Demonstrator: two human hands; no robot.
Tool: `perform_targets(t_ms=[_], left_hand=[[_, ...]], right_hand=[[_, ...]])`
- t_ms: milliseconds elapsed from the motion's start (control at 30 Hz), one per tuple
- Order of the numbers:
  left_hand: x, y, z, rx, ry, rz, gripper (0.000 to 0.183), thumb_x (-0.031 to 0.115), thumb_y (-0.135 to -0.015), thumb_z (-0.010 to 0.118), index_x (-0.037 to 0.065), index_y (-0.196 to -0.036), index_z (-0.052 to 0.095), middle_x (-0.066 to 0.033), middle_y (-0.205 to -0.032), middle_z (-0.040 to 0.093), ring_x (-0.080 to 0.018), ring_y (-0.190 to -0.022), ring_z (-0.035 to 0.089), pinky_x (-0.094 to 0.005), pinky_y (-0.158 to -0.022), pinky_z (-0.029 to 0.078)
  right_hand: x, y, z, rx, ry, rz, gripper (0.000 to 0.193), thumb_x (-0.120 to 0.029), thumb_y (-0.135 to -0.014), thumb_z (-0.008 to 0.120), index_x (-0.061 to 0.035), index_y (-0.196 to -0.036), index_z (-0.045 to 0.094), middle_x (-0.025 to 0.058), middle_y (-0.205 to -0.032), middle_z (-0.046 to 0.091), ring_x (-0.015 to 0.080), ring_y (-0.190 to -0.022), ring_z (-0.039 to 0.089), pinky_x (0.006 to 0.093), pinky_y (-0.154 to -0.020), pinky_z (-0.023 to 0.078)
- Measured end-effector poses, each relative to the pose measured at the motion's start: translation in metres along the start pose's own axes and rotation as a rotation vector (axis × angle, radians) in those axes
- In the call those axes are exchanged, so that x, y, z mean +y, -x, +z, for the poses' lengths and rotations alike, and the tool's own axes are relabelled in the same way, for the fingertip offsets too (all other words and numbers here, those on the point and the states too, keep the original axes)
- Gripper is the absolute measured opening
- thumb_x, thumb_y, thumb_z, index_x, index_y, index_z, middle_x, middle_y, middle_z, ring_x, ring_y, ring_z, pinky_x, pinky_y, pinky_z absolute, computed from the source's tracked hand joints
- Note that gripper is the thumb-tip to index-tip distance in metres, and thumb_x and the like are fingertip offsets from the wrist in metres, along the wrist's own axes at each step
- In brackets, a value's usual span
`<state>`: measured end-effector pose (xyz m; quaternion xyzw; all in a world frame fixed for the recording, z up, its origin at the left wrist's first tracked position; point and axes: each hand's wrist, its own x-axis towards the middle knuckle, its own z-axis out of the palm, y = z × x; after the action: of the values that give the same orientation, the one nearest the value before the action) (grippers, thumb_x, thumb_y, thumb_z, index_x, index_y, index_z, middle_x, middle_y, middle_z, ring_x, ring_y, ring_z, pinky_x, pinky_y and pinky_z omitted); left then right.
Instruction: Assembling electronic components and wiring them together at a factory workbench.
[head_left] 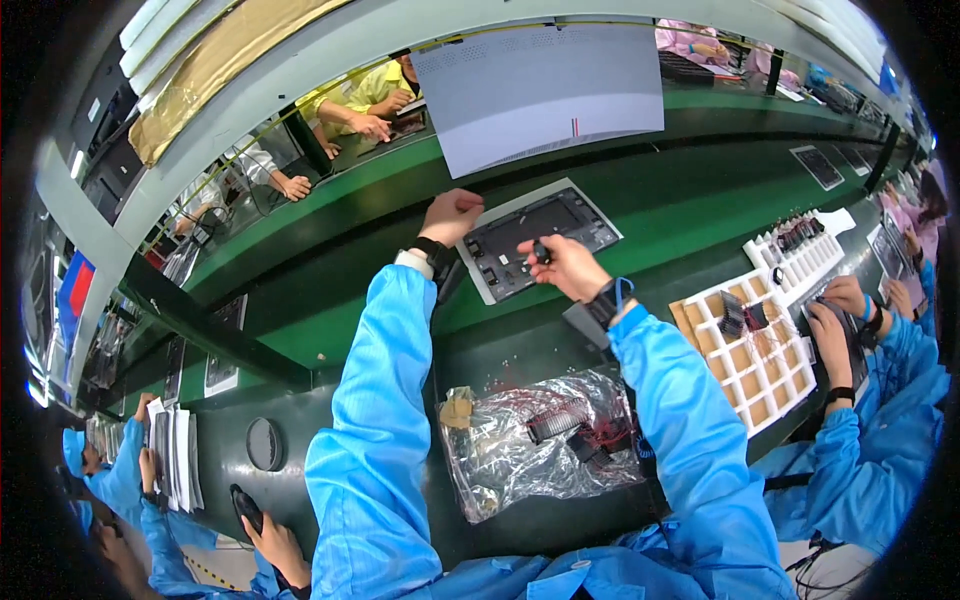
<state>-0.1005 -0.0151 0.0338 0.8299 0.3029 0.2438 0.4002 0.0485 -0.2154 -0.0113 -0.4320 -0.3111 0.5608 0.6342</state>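
An opened tablet-like device (530,230) with a pale rim and dark inside lies on the green surface ahead of me. Over its right part, my right hand (575,270) grips a small black round-ended piece (541,252) between thumb and fingers. At its upper left edge is my left hand (452,216), its fingers curled in and pressed together; what they may hold is too small to make out. Both wrists wear dark bands. Closer to me, between my forearms, a clear plastic bag (500,455) lies with small black parts and red wires (595,440) on it.
A white divided tray (757,368) stands at right, beside a co-worker's hands (838,330). Left of my arm are a round black dish (264,444) and another person's hand (280,550) with a dark tool. A large grey panel (540,95) hangs ahead; a green post (215,325) slants at left.
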Motion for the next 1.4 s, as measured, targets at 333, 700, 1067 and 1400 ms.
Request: perform_targets(t_ms=[333,700,1067,1400], left_hand=[[0.116,0.056,0.055,-0.210,-0.148,0.346,0.034,0.022,-0.074,0.083,0.002,-0.097,0.069,-0.0027,-0.079,0.066,-0.0094,-0.069,0.061,-0.0245,-0.063,0.050],[0.076,0.044,0.068,-0.133,0.508,0.095,0.016,0.007,-0.089,0.066,-0.004,-0.098,0.058,-0.0109,-0.084,0.068,-0.0164,-0.070,0.067,-0.0270,-0.062,0.054],[0.078,-0.004,0.047,-0.015,0.662,-0.202,0.026,0.023,-0.098,0.057,-0.001,-0.108,0.059,-0.0072,-0.088,0.060,-0.0149,-0.062,0.055,-0.0255,-0.062,0.050],[0.053,-0.026,0.055,-0.138,0.661,-0.113,0.029,0.028,-0.097,0.060,0.001,-0.102,0.068,-0.0035,-0.091,0.067,-0.0085,-0.071,0.053,-0.0248,-0.066,0.045]], right_hand=[[-0.021,0.052,-0.017,-0.096,-0.136,-0.228,0.032,-0.017,-0.100,0.052,0.0068,-0.121,0.053,0.0150,-0.116,0.061,0.0248,-0.107,0.063,0.0332,-0.094,0.051],[-0.008,0.042,-0.035,0.049,-0.227,-0.207,0.031,-0.020,-0.096,0.060,0.0052,-0.114,0.058,0.0150,-0.107,0.066,0.0235,-0.093,0.068,0.0303,-0.084,0.057],[0.001,0.031,-0.076,0.601,0.006,-0.560,0.026,-0.022,-0.097,0.059,0.0022,-0.101,0.066,0.0075,-0.084,0.069,0.0100,-0.065,0.061,0.0214,-0.055,0.042],[0.001,0.031,-0.066,0.644,0.049,-0.533,0.026,-0.025,-0.096,0.060,-0.0001,-0.096,0.067,0.0030,-0.074,0.065,0.0069,-0.061,0.057,0.0202,-0.052,0.037]])
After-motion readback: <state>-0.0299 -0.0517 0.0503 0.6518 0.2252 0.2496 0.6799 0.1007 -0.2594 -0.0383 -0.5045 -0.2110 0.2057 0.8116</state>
